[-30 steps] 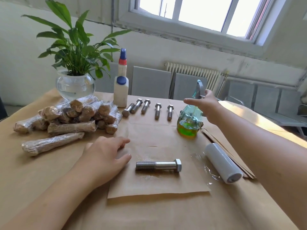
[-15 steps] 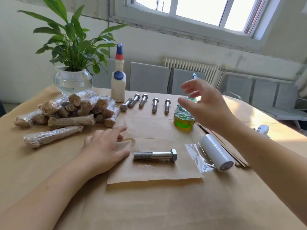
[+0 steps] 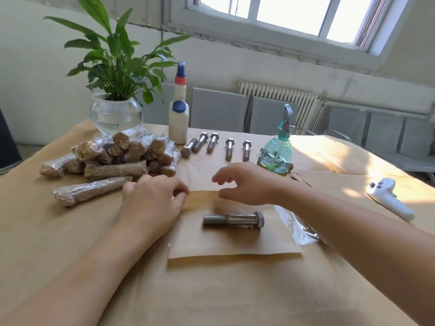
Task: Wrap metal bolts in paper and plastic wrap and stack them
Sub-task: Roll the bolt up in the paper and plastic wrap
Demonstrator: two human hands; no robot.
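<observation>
Paper sheet: the brown paper sheet (image 3: pixel 235 245) lay flat nearest me on the paper-covered table (image 3: pixel 70 243), and I saw its far edge lifted into a fold.
Bolt on sheet: one bare bolt (image 3: pixel 234 220) lay on its side in the middle of that sheet, threads to the left, hex head to the right, touched by neither hand.
Plastic wrap: a loose piece of plastic wrap (image 3: pixel 294 228) lay just right of the sheet, partly hidden under my right forearm.
Left hand: my left hand (image 3: pixel 153 203) rested at the sheet's left far corner, fingers curled, fingertips pinching the folded paper edge.
Right hand: my right hand (image 3: pixel 249 184) hovered over the far edge of the sheet, fingers loosely spread and thumb apart, holding nothing.
Controller: a white controller (image 3: pixel 388 198) lay well to the right.
Wrapped bolts: a stack of wrapped bolts (image 3: pixel 122 152) sat to the left beyond my left hand, with one wrapped bolt (image 3: pixel 91 190) lying alone in front of it.
Spare bolts: five bare bolts (image 3: pixel 213 145) lay in a row farther back.
Spray bottle: a green spray bottle (image 3: pixel 276 154) stood right of that row.
Glue bottle: a white glue bottle (image 3: pixel 178 118) stood behind the stack.
Plant: a potted plant (image 3: pixel 116 90) in a glass bowl stood farthest, at the left.
</observation>
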